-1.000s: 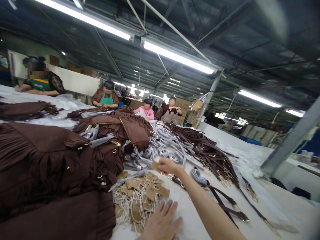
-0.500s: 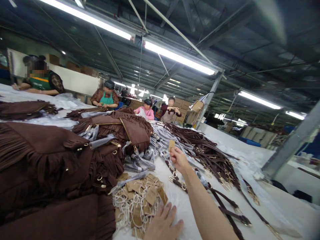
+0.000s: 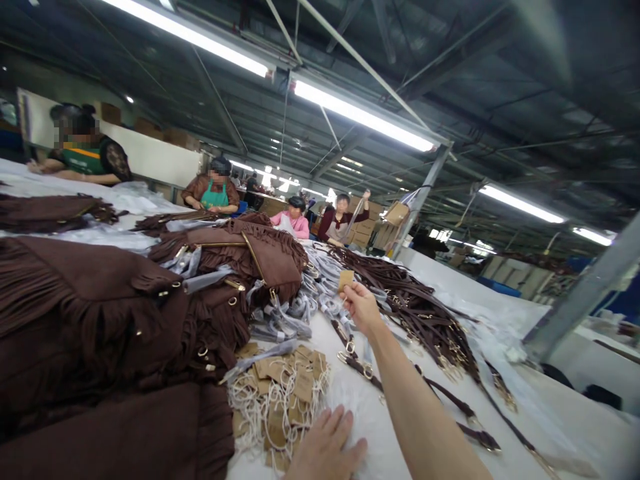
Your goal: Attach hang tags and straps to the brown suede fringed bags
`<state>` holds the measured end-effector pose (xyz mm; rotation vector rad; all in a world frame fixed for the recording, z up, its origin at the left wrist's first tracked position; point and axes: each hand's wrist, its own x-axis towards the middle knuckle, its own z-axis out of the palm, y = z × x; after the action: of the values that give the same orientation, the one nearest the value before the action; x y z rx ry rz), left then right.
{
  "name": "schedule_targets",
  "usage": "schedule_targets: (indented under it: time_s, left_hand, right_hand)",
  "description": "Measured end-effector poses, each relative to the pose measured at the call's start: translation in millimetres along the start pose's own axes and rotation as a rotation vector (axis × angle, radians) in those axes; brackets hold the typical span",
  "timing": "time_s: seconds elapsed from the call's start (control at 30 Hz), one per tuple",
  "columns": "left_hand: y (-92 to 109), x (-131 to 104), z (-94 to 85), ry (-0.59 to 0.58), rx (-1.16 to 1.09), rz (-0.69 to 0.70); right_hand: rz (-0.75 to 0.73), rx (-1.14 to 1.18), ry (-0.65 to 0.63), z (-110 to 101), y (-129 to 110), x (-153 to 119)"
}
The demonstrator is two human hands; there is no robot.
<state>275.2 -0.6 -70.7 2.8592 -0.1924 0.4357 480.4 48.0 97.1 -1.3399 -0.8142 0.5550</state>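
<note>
My right hand (image 3: 361,305) is raised over the table and pinches a small tan paper tag (image 3: 345,281) between thumb and fingers. My left hand (image 3: 327,445) lies flat with fingers spread at the lower edge, palm down on clear plastic, beside a pile of tan tags with white strings (image 3: 280,400); it holds nothing. Left of the tags, brown fringed bags (image 3: 95,300) with gold fittings are heaped. Beyond my right hand lie brown straps with gold clasps (image 3: 425,307) and plastic-wrapped coils (image 3: 285,320).
Several people are at the far side of the white table (image 3: 320,333); one at the back raises an arm (image 3: 361,207). A grey metal post (image 3: 575,300) stands at the right. Plastic sheeting (image 3: 500,340) lies near the straps.
My right hand with the tag has shifted slightly up, and more of the tag shows. The person at the back has raised an arm. My left hand stays about where it was.
</note>
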Motion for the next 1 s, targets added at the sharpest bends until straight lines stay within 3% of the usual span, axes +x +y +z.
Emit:
schedule_targets:
  time_s: [0.1, 0.2, 0.4, 0.57, 0.63, 0.7, 0.73, 0.8, 0.87, 0.93, 1.0]
  left_hand:
    - [-3, 4, 5.5, 0.014, 0.026, 0.000]
    - [-4, 10, -0.8, 0.025, 0.007, -0.038]
    - [10, 10, -50.1, 0.180, -0.259, -0.249]
    - [24, -1, -83.3, 0.302, -0.286, -0.386]
    - [29, -8, -89.0, 0.267, -0.280, -0.319]
    - [34, -20, -95.3, 0.225, -0.238, -0.168]
    - [37, -28, -100.3, 0.253, -0.218, -0.088]
    - [44, -50, -115.9, 0.452, -0.234, -0.020]
    - [49, -75, -138.3, 0.758, -0.378, -0.161]
    - [48, -98, -162.3, 0.903, -0.625, -0.432]
    - [42, -118, -181.3, 0.752, -1.000, -0.537]
  right_hand:
    - [-0.026, 0.050, -0.025, 9, -19, -5]
    - [-0.025, 0.075, -0.107, 31, -29, -28]
    - [-0.003, 0.111, -0.250, 72, -36, -83]
    - [0.026, 0.150, -0.293, 98, -43, -109]
    - [0.042, 0.162, -0.305, 106, -45, -116]
    - [0.058, 0.174, -0.309, 111, -46, -123]
    - [0.067, 0.182, -0.309, 113, -47, -127]
    - [0.089, 0.198, -0.311, 117, -47, -136]
    - [0.118, 0.214, -0.320, 122, -47, -146]
    - [0.151, 0.235, -0.341, 131, -47, -158]
    - [0.177, 0.274, -0.373, 143, -48, -168]
